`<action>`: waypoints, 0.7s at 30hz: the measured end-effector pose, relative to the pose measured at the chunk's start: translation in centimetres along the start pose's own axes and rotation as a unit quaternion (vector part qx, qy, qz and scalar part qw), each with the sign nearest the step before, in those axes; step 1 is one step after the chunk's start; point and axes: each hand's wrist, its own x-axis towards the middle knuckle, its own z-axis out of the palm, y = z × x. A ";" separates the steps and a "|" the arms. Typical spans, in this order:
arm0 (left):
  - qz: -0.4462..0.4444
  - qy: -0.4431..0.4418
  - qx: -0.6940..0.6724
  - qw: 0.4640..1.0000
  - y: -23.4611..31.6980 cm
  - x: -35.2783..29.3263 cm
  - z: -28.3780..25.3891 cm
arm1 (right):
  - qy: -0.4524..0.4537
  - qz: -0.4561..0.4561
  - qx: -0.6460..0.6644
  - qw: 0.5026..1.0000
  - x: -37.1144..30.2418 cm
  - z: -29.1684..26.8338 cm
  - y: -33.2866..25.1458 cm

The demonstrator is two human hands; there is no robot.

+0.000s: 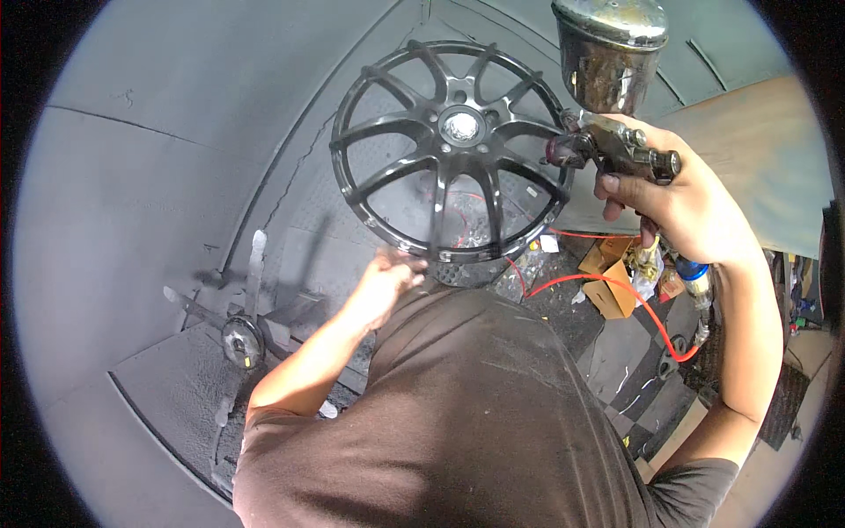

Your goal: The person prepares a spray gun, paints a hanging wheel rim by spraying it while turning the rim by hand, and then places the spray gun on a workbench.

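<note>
A glossy dark multi-spoke wheel rim [444, 176] faces me at the upper middle, with a silvery centre. My right hand [673, 189] is closed around a spray gun [629, 150] at the upper right. On top of the gun sits a metal paint cup [612, 57], and its nozzle points left toward the wheel's right side. My left hand [387, 282] is at the wheel's lower edge; its fingers are blurred, so I cannot make out whether they touch or grip it.
From a blue-collared fitting [694, 271] below the gun, a red air hose [651, 308] curves down and left. An open cardboard box [609, 282] and litter lie on the checkered floor. A stand with a round hub [242, 341] is at lower left, beside grey walls [150, 202].
</note>
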 end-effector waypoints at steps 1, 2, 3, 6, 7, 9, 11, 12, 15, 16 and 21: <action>-0.016 -0.022 0.051 0.998 -0.5 -0.2 0.6 | -0.016 -0.017 0.017 1.000 0.0 0.1 -0.4; -0.033 -0.043 0.102 0.993 -1.0 -0.3 1.3 | -0.032 -0.034 0.035 0.998 0.1 0.2 -0.7; -0.046 -0.069 0.149 0.985 -1.0 -0.7 2.1 | -0.034 -0.035 0.034 0.998 0.1 0.4 -0.7; 0.029 -0.273 0.207 0.939 -2.8 0.4 2.3 | 0.025 -0.075 0.062 0.995 0.4 0.8 -0.5; 0.029 -0.274 0.207 0.939 -2.6 0.7 2.0 | 0.038 -0.095 0.072 0.992 0.6 0.8 -0.4; 0.075 -0.364 0.313 0.874 -1.8 0.9 1.4 | 0.049 -0.108 0.072 0.990 0.8 0.5 -0.6; 0.054 -0.353 0.303 0.884 -1.5 0.2 1.0 | 0.059 -0.111 0.055 0.991 1.1 0.3 -0.3; 0.031 -0.347 0.297 0.889 -1.3 0.1 0.7 | 0.075 -0.110 0.042 0.990 1.0 0.1 -0.1; -0.042 -0.277 0.307 0.910 -0.4 0.3 -1.0 | 0.075 -0.072 0.033 0.994 0.3 0.0 0.0; -0.076 -0.206 0.236 0.947 -0.6 0.4 -2.0 | 0.063 -0.054 0.031 0.996 0.1 -0.1 0.0; 0.094 0.042 -0.019 0.994 1.5 2.3 -4.7 | 0.025 -0.033 0.041 0.998 -0.5 0.3 -0.3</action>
